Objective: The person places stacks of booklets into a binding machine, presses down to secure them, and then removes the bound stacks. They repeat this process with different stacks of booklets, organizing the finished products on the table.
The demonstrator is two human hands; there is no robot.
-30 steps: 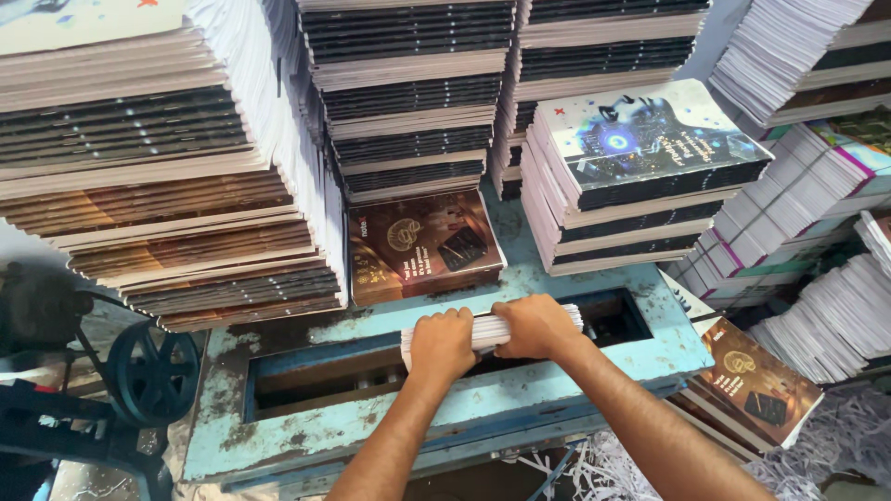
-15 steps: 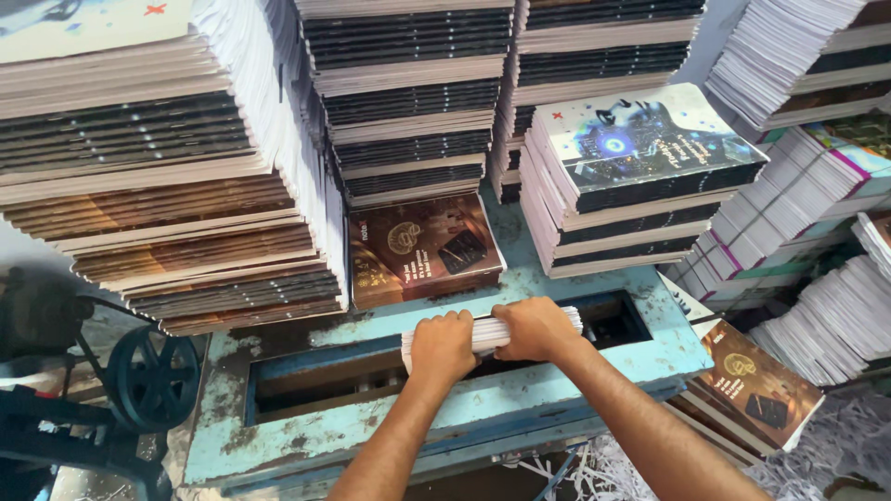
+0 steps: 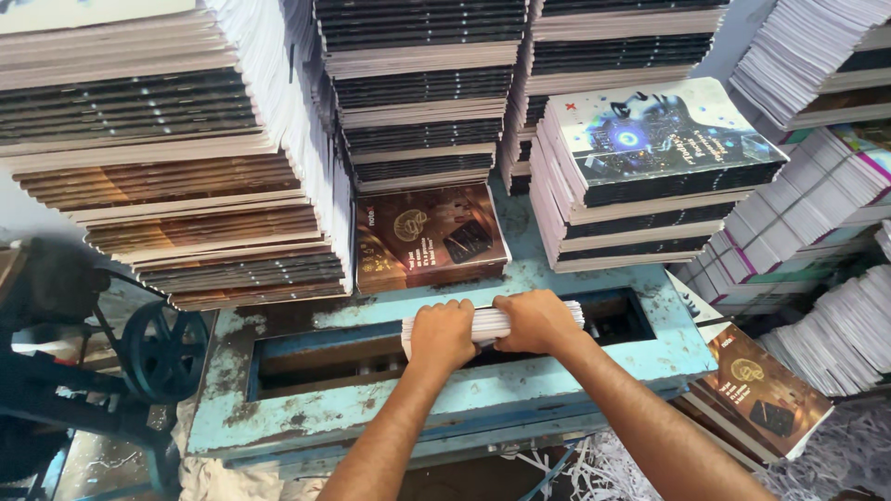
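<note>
My left hand (image 3: pixel 442 336) and my right hand (image 3: pixel 535 321) both grip a thick bundle of white-edged notebooks (image 3: pixel 489 324), held on edge. The bundle sits across the long slot (image 3: pixel 316 357) of a worn light-blue metal machine (image 3: pixel 483 399). Both hands press down on top of the bundle, side by side, fingers curled over it. Just behind the slot lies a short stack of brown-covered notebooks (image 3: pixel 430 237).
Tall stacks of notebooks crowd the back and sides: brown and black ones at left (image 3: pixel 158 158), dark ones at centre (image 3: pixel 422 83), a blue-covered stack at right (image 3: pixel 654 139). More brown notebooks (image 3: pixel 756 390) lie at lower right. A black flywheel (image 3: pixel 165 351) stands left; paper shreds (image 3: pixel 575 464) below.
</note>
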